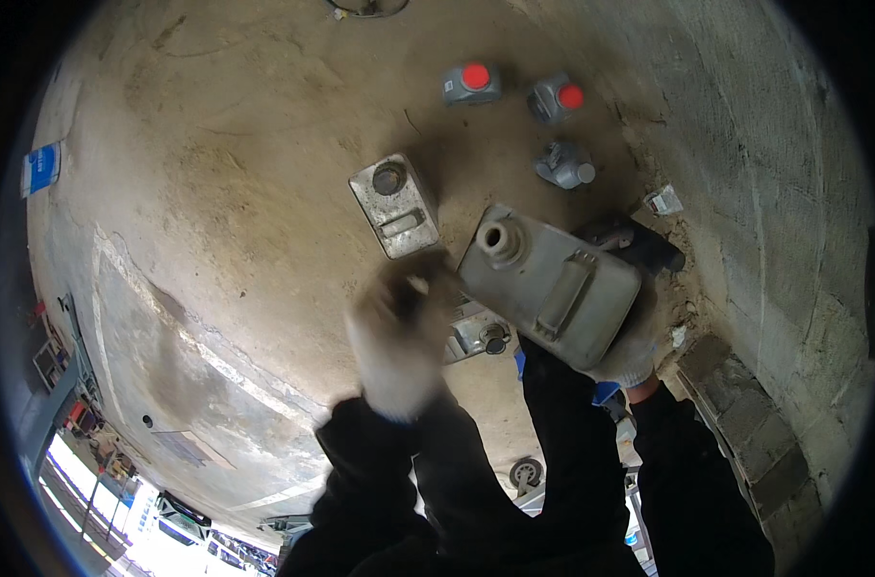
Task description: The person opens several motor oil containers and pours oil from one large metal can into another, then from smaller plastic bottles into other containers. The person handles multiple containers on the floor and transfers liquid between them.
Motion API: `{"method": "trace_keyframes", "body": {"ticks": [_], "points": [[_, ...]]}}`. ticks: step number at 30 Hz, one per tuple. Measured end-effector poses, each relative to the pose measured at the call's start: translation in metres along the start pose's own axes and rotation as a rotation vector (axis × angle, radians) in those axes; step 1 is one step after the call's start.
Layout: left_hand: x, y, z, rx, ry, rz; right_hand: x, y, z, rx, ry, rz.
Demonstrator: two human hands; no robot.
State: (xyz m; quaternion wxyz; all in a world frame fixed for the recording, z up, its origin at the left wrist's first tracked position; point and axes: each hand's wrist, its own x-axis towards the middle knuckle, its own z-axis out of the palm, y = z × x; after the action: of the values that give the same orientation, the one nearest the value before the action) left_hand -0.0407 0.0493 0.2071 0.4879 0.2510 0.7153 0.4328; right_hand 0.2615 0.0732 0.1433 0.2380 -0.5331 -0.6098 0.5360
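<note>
The right hand [634, 348] grasps a grey canister [553, 284], seemingly a holding step needing level support; the blurred left hand's [394, 337] grip can't be told.

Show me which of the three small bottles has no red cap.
The bottle nearest the held grey container: its top is pale grey. The other two have red caps.

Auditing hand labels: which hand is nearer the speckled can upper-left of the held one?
Left. The blurred left hand is just below the speckled can in the picture; the right hand is farther right, holding the grey can.
</note>
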Motion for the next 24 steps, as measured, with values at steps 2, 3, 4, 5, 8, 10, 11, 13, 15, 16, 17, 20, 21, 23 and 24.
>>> {"method": "trace_keyframes", "body": {"ticks": [2, 3, 4, 5, 8, 10, 11, 13, 15, 16, 17, 20, 21, 23, 24], "points": [[-0.039, 0.020, 0.018, 0.112, 0.016, 0.027, 0.016, -0.018, 0.011, -0.169, -0.053, -0.183], [-0.057, 0.031, 0.019, 0.014, -0.041, -0.262, 0.021, -0.031, 0.017, -0.248, -0.095, -0.290], [-0.062, 0.034, 0.024, 0.115, -0.024, -0.221, 0.024, -0.045, 0.023, -0.294, -0.164, -0.331], [-0.074, 0.042, 0.020, 0.218, 0.011, -0.158, 0.029, -0.058, 0.029, -0.336, -0.245, -0.393], [-0.087, 0.046, -0.004, 0.056, 0.142, -0.355, 0.032, -0.079, 0.070, -0.269, -0.288, -0.491], [-0.097, 0.042, -0.021, -0.125, 0.245, -0.425, 0.026, -0.084, 0.100, -0.227, -0.232, -0.550], [-0.099, 0.036, -0.030, 0.035, 0.238, -0.374, 0.022, -0.084, 0.113, -0.198, -0.248, -0.536], [-0.105, 0.022, -0.046, 0.340, 0.212, -0.234, 0.014, -0.082, 0.135, -0.181, -0.284, -0.536], [-0.121, 0.017, -0.056, 0.333, 0.289, -0.213, 0.006, -0.078, 0.152, -0.204, -0.324, -0.537], [-0.127, 0.014, -0.060, 0.413, 0.309, -0.178, 0.000, -0.078, 0.156, -0.224, -0.351, -0.533], [-0.132, 0.011, -0.063, 0.490, 0.323, -0.142, -0.005, -0.078, 0.159, -0.247, -0.374, -0.527], [-0.147, 0.012, -0.073, 0.420, 0.342, -0.130, -0.021, -0.083, 0.158, -0.336, -0.448, -0.512], [-0.153, 0.014, -0.076, 0.379, 0.337, -0.143, -0.025, -0.085, 0.154, -0.370, -0.474, -0.506], [-0.166, 0.023, -0.084, 0.368, 0.365, -0.160, -0.033, -0.087, 0.146, -0.439, -0.524, -0.482], [-0.170, 0.027, -0.090, 0.353, 0.383, -0.141, -0.038, -0.088, 0.142, -0.470, -0.541, -0.477]]}}
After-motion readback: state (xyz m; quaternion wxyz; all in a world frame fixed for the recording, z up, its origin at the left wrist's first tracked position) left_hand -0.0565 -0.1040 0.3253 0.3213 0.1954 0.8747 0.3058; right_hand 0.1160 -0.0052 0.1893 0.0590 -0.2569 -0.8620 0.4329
